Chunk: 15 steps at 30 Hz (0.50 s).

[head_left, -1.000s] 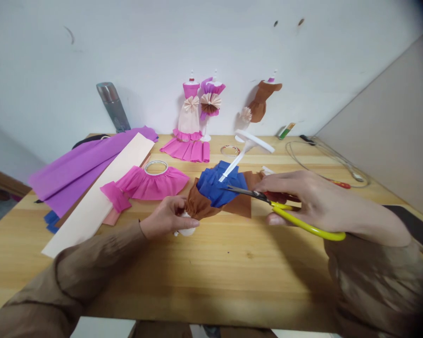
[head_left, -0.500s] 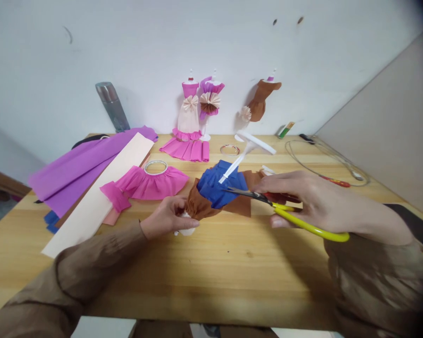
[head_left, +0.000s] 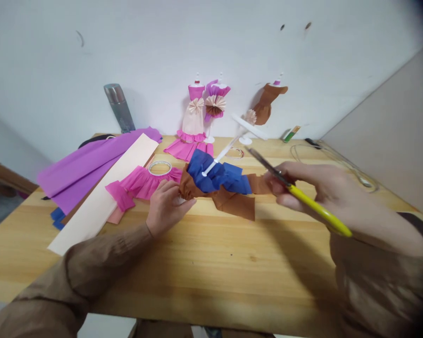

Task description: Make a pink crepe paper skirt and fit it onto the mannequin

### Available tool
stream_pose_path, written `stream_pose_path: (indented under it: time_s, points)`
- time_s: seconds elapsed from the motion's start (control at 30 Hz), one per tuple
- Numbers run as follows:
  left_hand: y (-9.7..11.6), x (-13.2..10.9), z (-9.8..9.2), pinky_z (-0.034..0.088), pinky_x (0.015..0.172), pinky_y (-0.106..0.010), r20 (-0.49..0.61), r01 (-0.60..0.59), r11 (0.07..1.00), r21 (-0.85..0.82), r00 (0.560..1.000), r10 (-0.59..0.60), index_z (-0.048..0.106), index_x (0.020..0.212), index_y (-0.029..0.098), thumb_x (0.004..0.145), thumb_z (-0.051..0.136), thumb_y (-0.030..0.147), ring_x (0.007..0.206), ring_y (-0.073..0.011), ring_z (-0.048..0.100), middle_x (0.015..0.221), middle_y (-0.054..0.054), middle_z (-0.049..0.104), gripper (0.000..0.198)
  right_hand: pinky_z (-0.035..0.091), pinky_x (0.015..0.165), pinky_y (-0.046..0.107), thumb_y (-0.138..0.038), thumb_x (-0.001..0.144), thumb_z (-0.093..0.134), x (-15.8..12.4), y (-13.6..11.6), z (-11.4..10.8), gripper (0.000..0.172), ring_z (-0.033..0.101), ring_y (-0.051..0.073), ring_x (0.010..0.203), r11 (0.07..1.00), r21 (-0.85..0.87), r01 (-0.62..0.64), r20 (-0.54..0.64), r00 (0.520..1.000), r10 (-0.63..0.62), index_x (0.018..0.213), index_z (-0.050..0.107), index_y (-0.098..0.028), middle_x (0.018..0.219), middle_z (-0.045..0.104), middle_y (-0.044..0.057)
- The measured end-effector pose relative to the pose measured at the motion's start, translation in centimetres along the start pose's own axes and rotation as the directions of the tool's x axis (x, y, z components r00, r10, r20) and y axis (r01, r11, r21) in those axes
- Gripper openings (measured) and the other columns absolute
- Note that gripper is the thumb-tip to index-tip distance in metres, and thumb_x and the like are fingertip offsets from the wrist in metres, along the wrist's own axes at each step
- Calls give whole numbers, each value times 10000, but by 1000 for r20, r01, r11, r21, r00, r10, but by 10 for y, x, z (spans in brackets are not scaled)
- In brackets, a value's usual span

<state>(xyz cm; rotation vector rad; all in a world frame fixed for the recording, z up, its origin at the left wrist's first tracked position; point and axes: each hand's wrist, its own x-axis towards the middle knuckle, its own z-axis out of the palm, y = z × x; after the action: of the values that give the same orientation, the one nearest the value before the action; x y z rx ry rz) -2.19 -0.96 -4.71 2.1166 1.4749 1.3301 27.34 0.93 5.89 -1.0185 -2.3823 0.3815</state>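
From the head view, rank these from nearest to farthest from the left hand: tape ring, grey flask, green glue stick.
Measured from the left hand:
1. Tape ring, just beyond the hand on the pink ruffled paper.
2. Grey flask, far back left against the wall.
3. Green glue stick, back right by the wall, past the right hand.

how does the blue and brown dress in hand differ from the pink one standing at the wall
The blue and brown dress lies tipped over on the table, its white stand pointing up and back, gripped by the left hand; the pink dress stands upright, untouched. The pink one carries a fan rosette; none shows on the other. Both are pleated paper.
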Motion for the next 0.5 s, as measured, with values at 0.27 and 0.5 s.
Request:
stream_pose_path:
  time_s: [0.27, 0.5]
  points:
    - [-1, -1, 2, 433, 706, -294, 24, 58, 996, -74, 998, -56, 678, 734, 161, 791, 686, 320, 752, -168, 557, 764, -42, 619, 169, 527, 742, 387, -302, 799, 734, 8, 3, 35, 210, 647, 213, 748, 986, -17, 167, -256, 952, -166, 969, 622, -251, 867, 689, 45]
    - [0, -3, 6, 421, 684, -286, 5, -12, 1000, 3, 1000, 12, 675, 712, 174, 788, 700, 305, 705, -155, 549, 708, -22, 604, 154, 531, 803, 454, -307, 794, 705, 21, -22, 33, 107, 634, 229, 812, 937, 348, 37, -742, 622, 251, 830, 608, -281, 846, 617, 28]
